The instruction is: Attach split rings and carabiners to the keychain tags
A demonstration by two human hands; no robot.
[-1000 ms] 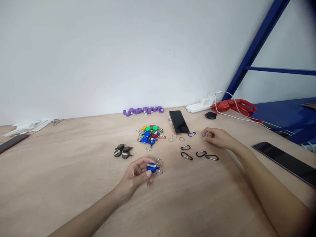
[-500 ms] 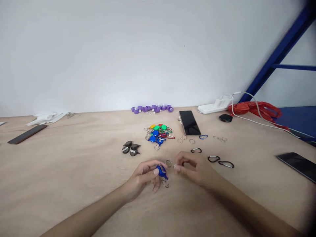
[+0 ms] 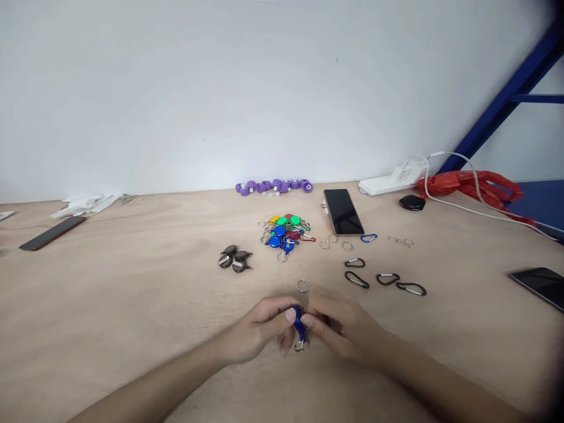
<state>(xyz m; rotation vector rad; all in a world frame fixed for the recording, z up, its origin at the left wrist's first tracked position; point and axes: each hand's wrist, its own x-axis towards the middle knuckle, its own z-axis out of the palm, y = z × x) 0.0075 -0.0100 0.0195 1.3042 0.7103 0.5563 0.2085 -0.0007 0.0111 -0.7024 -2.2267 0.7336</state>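
My left hand (image 3: 259,328) and my right hand (image 3: 341,326) meet at the near middle of the wooden table (image 3: 132,305). Between their fingertips they pinch a small blue keychain reel (image 3: 299,322), with a metal ring (image 3: 299,346) hanging under it. A loose split ring (image 3: 302,286) lies just beyond the hands. Whether my right hand also holds a ring is hidden by its fingers.
Farther back lie a pile of coloured reels (image 3: 285,230), three black reels (image 3: 235,259), several black carabiners (image 3: 383,278), a blue carabiner (image 3: 368,238), small rings (image 3: 335,242), purple parts (image 3: 274,186), a phone (image 3: 343,211), a power strip (image 3: 388,184) and a red bag (image 3: 471,187).
My right hand came back from the rings at the right and joined my left hand on the blue reel. Both hands drew nearer to me; the view shifted a little.
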